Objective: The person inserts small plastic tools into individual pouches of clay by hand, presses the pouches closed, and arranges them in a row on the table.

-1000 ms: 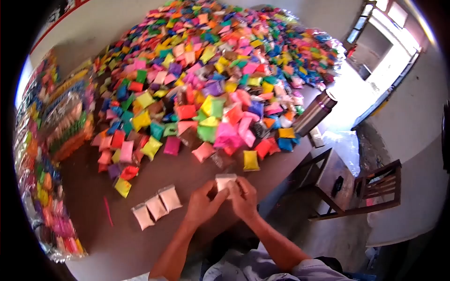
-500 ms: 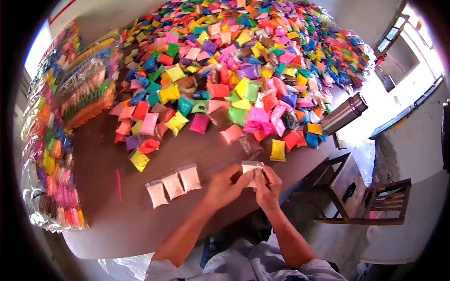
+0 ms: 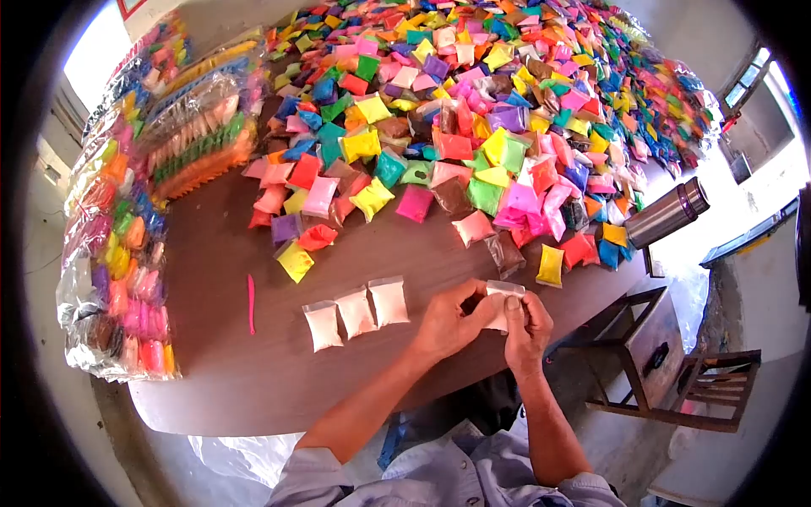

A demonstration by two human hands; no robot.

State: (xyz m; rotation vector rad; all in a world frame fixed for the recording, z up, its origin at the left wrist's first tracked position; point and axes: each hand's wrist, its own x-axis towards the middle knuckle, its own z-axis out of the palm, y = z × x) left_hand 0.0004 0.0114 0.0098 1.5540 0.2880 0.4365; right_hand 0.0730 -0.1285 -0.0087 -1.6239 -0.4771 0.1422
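Between my two hands is a small clear packet with pale pink filling (image 3: 505,290), held just above the table's near edge. My left hand (image 3: 452,323) pinches its left side with thumb and fingers. On the other side my right hand (image 3: 528,329) grips it, the thumb lying against the packet's front. My fingers hide the lower part of it. Left of my hands, three similar pale pink packets (image 3: 356,313) lie side by side in a slightly slanted row.
A large heap of coloured packets (image 3: 456,148) covers the table's far side. Bundled packets in clear wrap (image 3: 127,253) line the left edge. A pink strip (image 3: 251,304) lies on the brown table (image 3: 220,363). At right are a steel flask (image 3: 667,215) and a wooden chair (image 3: 710,389).
The whole view has shifted, so the table and my hands appear farther right and a little higher. Both hands still hold the same packet. The row of three packets is unchanged.
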